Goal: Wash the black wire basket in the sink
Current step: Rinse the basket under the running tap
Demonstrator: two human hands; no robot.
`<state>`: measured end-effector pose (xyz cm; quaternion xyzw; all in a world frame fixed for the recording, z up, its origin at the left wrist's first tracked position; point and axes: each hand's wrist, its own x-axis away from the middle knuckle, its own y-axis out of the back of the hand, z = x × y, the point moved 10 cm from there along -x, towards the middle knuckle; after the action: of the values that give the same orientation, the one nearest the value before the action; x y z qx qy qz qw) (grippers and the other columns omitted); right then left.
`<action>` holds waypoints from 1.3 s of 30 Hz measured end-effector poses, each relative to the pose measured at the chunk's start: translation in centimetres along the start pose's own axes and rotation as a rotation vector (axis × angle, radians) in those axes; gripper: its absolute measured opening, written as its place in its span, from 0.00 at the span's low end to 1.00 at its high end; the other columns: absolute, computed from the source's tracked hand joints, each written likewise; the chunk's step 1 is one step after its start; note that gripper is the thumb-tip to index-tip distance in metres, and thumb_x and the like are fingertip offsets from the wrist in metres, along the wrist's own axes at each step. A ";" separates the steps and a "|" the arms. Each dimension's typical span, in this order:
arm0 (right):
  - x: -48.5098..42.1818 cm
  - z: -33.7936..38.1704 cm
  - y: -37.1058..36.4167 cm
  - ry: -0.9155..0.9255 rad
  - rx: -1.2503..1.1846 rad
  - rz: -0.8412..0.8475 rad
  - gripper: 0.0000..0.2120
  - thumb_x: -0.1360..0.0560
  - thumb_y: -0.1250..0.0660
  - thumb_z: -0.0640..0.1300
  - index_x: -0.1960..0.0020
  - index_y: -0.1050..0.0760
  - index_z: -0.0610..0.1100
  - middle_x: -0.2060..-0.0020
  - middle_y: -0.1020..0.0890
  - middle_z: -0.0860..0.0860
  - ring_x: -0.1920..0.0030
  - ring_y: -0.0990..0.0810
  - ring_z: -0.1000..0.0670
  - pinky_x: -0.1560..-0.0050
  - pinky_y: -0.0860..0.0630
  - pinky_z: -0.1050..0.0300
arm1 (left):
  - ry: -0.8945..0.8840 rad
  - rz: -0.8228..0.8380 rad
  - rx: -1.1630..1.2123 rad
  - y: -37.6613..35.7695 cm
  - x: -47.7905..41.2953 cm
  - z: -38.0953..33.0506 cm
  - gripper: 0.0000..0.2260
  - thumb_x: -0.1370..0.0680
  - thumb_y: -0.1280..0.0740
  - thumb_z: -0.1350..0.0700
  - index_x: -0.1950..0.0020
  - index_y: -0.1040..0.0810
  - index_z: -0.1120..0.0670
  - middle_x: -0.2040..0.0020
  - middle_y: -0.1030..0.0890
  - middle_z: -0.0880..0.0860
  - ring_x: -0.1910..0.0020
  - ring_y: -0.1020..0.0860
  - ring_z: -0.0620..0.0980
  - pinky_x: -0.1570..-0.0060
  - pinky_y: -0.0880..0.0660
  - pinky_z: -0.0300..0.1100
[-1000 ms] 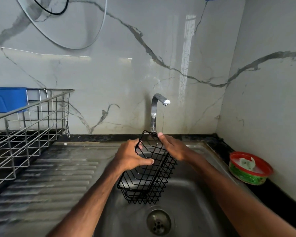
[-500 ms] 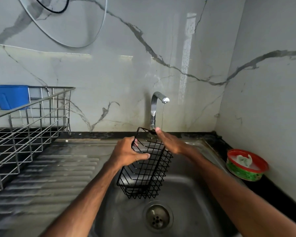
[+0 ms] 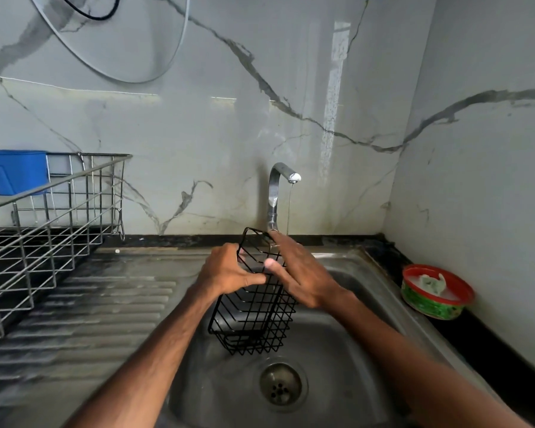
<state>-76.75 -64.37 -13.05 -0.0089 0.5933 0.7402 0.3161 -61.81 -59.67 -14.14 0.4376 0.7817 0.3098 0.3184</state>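
Observation:
I hold the black wire basket (image 3: 254, 319) upright on end above the steel sink (image 3: 337, 390), over the drain (image 3: 280, 383). My left hand (image 3: 226, 270) grips its left upper side, thumb across the front wires. My right hand (image 3: 300, 273) lies on the right upper side, fingers straight along the rim and thumb pressed on the front. A thin stream of water falls from the tap (image 3: 278, 193) just behind my right fingers. The basket's upper right edge is hidden by my right hand.
A steel dish rack (image 3: 44, 242) with a blue plastic tub (image 3: 13, 171) stands at the left on the ribbed drainboard (image 3: 90, 319). A red-rimmed green bowl (image 3: 436, 291) with a white lump in it sits on the black counter at the right. Marble walls close the back and right.
My right hand has slid down and inward over the basket's top right, its thumb now on the front. The basket has turned a little more upright and narrower to view.

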 end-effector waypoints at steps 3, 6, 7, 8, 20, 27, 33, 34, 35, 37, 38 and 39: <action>0.7 -4.2 0.3 -0.157 -0.163 -0.023 0.32 0.17 0.54 0.67 0.18 0.47 0.52 0.20 0.40 0.50 0.21 0.42 0.51 0.21 0.43 0.47 | 0.042 0.009 -0.049 -0.4 -0.2 0.0 0.39 0.47 0.23 0.30 0.45 0.20 0.53 0.48 0.18 0.49 0.50 0.18 0.49 0.56 0.22 0.43; 0.1 -4.0 0.9 -0.254 -0.160 -0.038 0.38 0.20 0.58 0.73 0.25 0.36 0.47 0.28 0.28 0.45 0.27 0.31 0.44 0.27 0.34 0.41 | 0.045 0.026 -0.056 -1.0 -0.4 -0.1 0.47 0.51 0.28 0.26 0.42 0.21 0.56 0.47 0.19 0.52 0.51 0.19 0.51 0.58 0.24 0.42; -0.3 -2.7 0.8 -0.228 -0.122 -0.022 0.39 0.20 0.59 0.73 0.24 0.38 0.46 0.27 0.30 0.44 0.26 0.33 0.43 0.25 0.37 0.39 | 0.040 0.036 -0.052 -1.0 -0.4 -0.2 0.45 0.50 0.28 0.27 0.43 0.21 0.56 0.48 0.18 0.52 0.52 0.19 0.51 0.60 0.24 0.43; -0.7 -0.8 0.5 -0.179 -0.077 0.001 0.39 0.20 0.59 0.71 0.21 0.42 0.45 0.23 0.36 0.43 0.22 0.39 0.43 0.22 0.43 0.38 | 0.033 0.038 -0.050 -0.9 -0.4 -0.5 0.39 0.48 0.26 0.29 0.48 0.21 0.55 0.50 0.17 0.52 0.55 0.18 0.51 0.61 0.25 0.42; 0.6 0.9 -0.5 0.038 0.086 -0.102 0.33 0.15 0.52 0.62 0.17 0.56 0.48 0.18 0.48 0.49 0.19 0.53 0.53 0.19 0.51 0.48 | 0.132 0.084 -0.052 -0.4 -0.7 0.7 0.36 0.45 0.20 0.34 0.48 0.17 0.59 0.51 0.14 0.53 0.58 0.20 0.48 0.64 0.27 0.39; 0.3 2.3 -0.8 0.027 -0.036 -0.047 0.34 0.16 0.54 0.64 0.17 0.53 0.46 0.18 0.51 0.47 0.18 0.55 0.51 0.19 0.53 0.41 | 0.227 0.094 -0.096 -0.2 -0.5 1.6 0.27 0.34 0.18 0.42 0.48 0.20 0.60 0.52 0.19 0.51 0.55 0.20 0.51 0.61 0.24 0.43; 0.8 4.1 -1.4 0.266 0.199 0.031 0.31 0.14 0.50 0.57 0.17 0.59 0.50 0.18 0.57 0.56 0.19 0.60 0.56 0.19 0.56 0.40 | 0.252 0.082 -0.095 0.2 -0.6 2.2 0.29 0.33 0.18 0.42 0.43 0.24 0.58 0.46 0.20 0.54 0.49 0.21 0.51 0.57 0.23 0.43; 1.0 3.7 -1.1 0.290 0.219 0.039 0.30 0.14 0.49 0.55 0.17 0.59 0.51 0.18 0.57 0.56 0.19 0.60 0.56 0.19 0.54 0.40 | 0.251 0.087 -0.093 0.1 -0.4 2.1 0.31 0.34 0.18 0.40 0.41 0.24 0.58 0.45 0.20 0.54 0.48 0.21 0.51 0.56 0.23 0.42; 1.1 3.5 -0.8 0.316 0.232 0.045 0.30 0.13 0.48 0.54 0.17 0.59 0.51 0.18 0.57 0.57 0.19 0.59 0.56 0.19 0.52 0.40 | 0.252 0.089 -0.086 0.0 -0.4 2.1 0.33 0.34 0.18 0.39 0.40 0.24 0.58 0.43 0.20 0.54 0.47 0.20 0.51 0.55 0.22 0.43; 1.6 3.1 -0.4 0.348 0.221 0.046 0.31 0.14 0.46 0.52 0.17 0.59 0.50 0.18 0.57 0.55 0.19 0.57 0.55 0.19 0.50 0.42 | 0.263 0.087 -0.071 0.1 -0.3 2.0 0.35 0.35 0.18 0.40 0.37 0.24 0.58 0.41 0.20 0.55 0.44 0.20 0.52 0.51 0.20 0.45; 1.8 2.7 -0.2 0.344 0.195 0.036 0.32 0.14 0.45 0.52 0.17 0.58 0.49 0.18 0.56 0.55 0.18 0.56 0.54 0.19 0.49 0.44 | 0.269 0.093 -0.066 0.1 -0.2 2.1 0.37 0.37 0.17 0.39 0.37 0.24 0.59 0.40 0.20 0.55 0.44 0.20 0.53 0.50 0.19 0.46; 2.0 2.0 0.1 0.311 0.154 0.028 0.33 0.14 0.44 0.52 0.17 0.58 0.49 0.18 0.54 0.54 0.19 0.55 0.55 0.19 0.48 0.45 | 0.285 0.110 -0.068 0.1 -0.2 2.3 0.38 0.38 0.17 0.39 0.37 0.22 0.59 0.41 0.19 0.55 0.44 0.18 0.54 0.50 0.18 0.46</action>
<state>-77.69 -61.68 -13.20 -0.0911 0.6900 0.6866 0.2100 -59.93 -59.31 -15.45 0.4205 0.7829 0.4119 0.2014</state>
